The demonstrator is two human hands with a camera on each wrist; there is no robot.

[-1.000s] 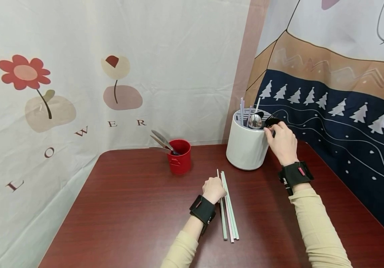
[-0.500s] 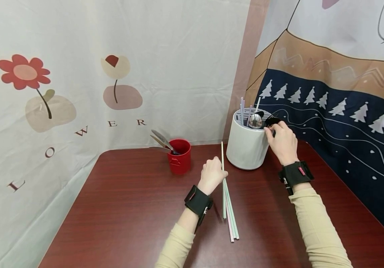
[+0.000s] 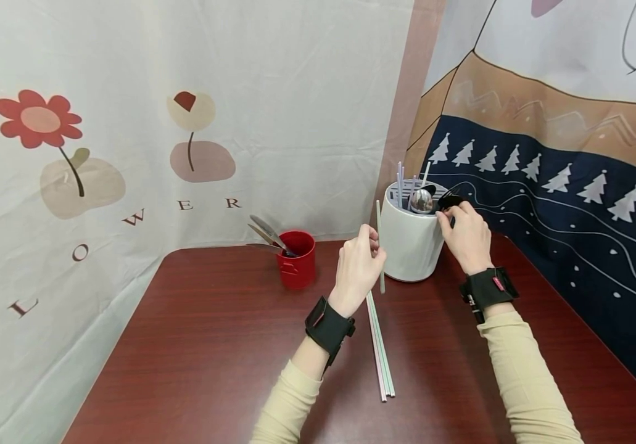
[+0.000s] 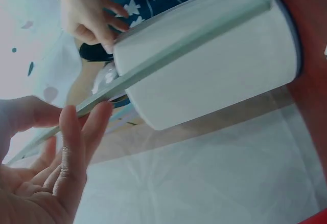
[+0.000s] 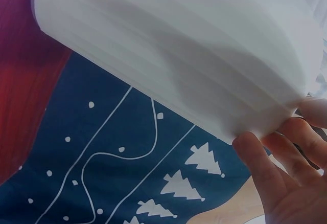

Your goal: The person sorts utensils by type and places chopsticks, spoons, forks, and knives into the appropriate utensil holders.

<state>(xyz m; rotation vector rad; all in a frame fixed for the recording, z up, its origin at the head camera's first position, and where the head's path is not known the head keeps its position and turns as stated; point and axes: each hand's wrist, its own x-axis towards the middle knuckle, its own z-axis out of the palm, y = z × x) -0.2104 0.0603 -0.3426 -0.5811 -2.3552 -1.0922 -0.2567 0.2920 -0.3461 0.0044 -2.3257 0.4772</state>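
A pale green chopstick (image 3: 379, 216) stands nearly upright, pinched between the thumb and fingers of my left hand (image 3: 355, 265). It is just in front of the white utensil holder (image 3: 411, 246), and in the left wrist view the chopstick crosses in front of the holder's wall. My right hand (image 3: 466, 237) grips the holder's right rim; the right wrist view has its fingertips (image 5: 248, 143) against the white wall and rim. Lilac and white sticks, a shiny spoon (image 3: 422, 201) and black utensils (image 3: 451, 200) rise from the holder. Several more chopsticks (image 3: 382, 354) lie on the table below my left hand.
Left of the holder stands a red cup (image 3: 298, 271) with several knives (image 3: 269, 228) leaning out to the left. The dark red table (image 3: 212, 351) meets a white printed curtain behind and a navy tree-patterned curtain (image 3: 584, 246) on the right.
My left hand has lifted one green chopstick off the bundle, raised it toward the holder and turned it more upright. The right hand has kept its place on the rim.
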